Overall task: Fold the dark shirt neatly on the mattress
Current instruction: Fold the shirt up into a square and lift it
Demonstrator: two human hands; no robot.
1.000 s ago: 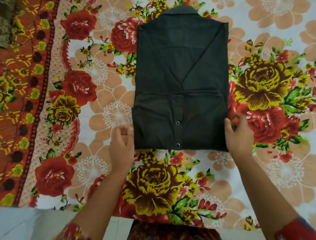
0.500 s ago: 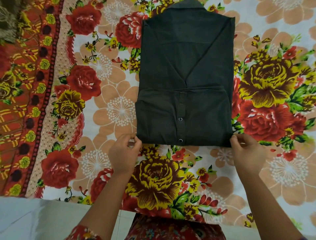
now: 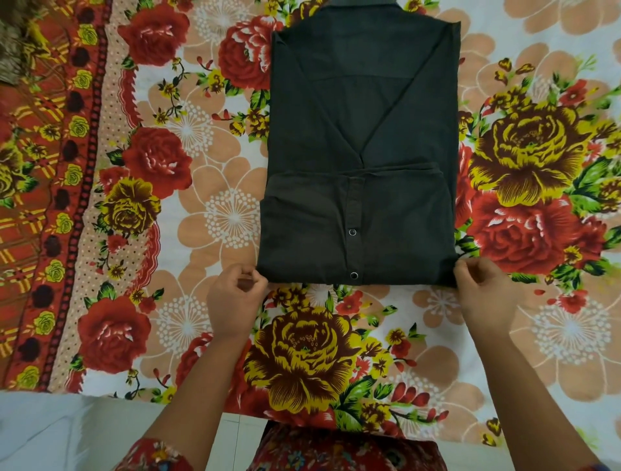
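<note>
Pinching the near-right corner of the dark shirt [image 3: 363, 134], your right hand [image 3: 484, 296] curls thumb against fingers; your left hand [image 3: 237, 299] curls at the near-left corner, grip unclear. Shirt lies folded on the mattress [image 3: 201, 218], collar farthest

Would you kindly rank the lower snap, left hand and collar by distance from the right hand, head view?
1. Lower snap, near the hem, just left of the right hand.
2. Left hand, opposite corner.
3. Collar, far end of the shirt.

Bare forearms. Red flower-print sleeve [image 3: 153, 454] far back from left hand [image 3: 235, 301]; matching red print clothing [image 3: 336, 450] between arms.
</note>
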